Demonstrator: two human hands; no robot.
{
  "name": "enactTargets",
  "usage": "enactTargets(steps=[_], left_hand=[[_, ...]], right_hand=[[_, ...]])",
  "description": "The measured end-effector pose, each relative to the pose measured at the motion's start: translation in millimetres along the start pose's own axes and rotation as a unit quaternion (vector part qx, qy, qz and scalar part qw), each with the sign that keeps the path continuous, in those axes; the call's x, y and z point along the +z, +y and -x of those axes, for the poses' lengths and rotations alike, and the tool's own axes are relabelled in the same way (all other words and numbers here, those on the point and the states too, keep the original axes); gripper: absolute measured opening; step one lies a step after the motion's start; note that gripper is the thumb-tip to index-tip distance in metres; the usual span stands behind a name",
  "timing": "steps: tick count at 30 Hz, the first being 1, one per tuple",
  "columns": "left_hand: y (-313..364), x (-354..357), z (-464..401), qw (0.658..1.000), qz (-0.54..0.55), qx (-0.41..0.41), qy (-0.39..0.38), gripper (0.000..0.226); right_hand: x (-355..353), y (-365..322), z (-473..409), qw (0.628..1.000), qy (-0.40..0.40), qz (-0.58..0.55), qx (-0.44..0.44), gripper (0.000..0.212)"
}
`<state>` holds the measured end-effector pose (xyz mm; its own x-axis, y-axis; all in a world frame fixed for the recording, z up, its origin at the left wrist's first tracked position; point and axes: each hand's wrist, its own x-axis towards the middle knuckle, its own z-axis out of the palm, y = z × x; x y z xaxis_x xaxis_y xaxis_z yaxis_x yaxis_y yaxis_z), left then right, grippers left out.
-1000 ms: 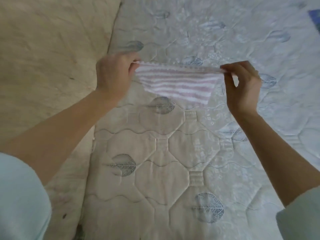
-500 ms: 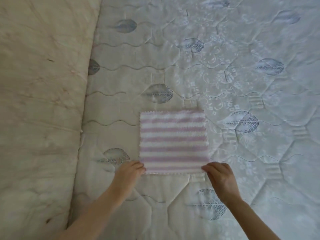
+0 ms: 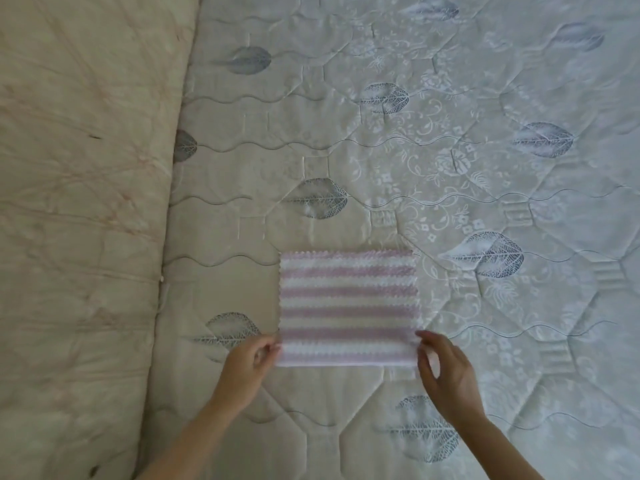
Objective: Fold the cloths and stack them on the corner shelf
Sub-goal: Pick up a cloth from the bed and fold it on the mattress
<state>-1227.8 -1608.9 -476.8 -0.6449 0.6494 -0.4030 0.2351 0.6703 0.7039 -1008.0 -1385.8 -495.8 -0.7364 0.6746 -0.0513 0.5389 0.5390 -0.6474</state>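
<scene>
Now your left hand [image 3: 247,367] and right hand [image 3: 445,375] pinch the near corners of the striped cloth [image 3: 348,308], flat on the mattress [image 3: 485,168]; next, I think, carry them evenly to the far edge.

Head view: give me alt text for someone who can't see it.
A pink-and-white striped cloth lies flat on a quilted, leaf-patterned mattress. The left hand pinches its near left corner; the right hand is at its near right corner, grip unclear.
</scene>
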Motion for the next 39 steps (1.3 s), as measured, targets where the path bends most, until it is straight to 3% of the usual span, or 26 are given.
enactTargets(steps=[2,6,9,13,15,18,22,26,34,39], left_hand=[[12,-5,-28,0.999,0.031,-0.012,0.031,0.018],[29,-5,-86,0.989,0.1,-0.03,0.104,0.009],[28,1,-114,0.987,0.084,-0.02,0.135,0.012],[24,7,-126,0.99,0.018,-0.011,0.139,0.014],[28,7,-124,0.979,-0.033,-0.007,0.199,0.011],[38,18,-118,0.94,-0.155,0.033,0.303,0.025],[49,68,-110,0.935,-0.289,0.155,0.135,0.044],[34,85,-113,0.932,-0.342,0.086,0.089,0.056],[7,64,-111,0.936,-0.321,0.051,0.134,0.064],[-14,41,-102,0.931,-0.341,0.037,0.123,0.063]], right_hand=[[0,-10,-30,0.998,0.051,-0.031,0.022,0.024],[10,-23,-91,0.989,0.124,-0.066,0.035,0.027],[21,-21,-122,0.983,0.159,-0.062,0.072,0.021],[34,-14,-140,0.987,0.141,-0.047,0.06,0.024],[37,-13,-140,0.987,0.155,-0.001,0.045,0.029],[47,-25,-130,0.982,0.172,0.075,-0.002,0.034],[82,-54,-112,0.98,0.004,0.142,-0.143,0.043],[102,-49,-109,0.961,-0.104,0.23,-0.113,0.056],[76,-9,-109,0.954,-0.093,0.266,-0.107,0.065],[50,20,-104,0.965,-0.069,0.249,-0.033,0.072]])
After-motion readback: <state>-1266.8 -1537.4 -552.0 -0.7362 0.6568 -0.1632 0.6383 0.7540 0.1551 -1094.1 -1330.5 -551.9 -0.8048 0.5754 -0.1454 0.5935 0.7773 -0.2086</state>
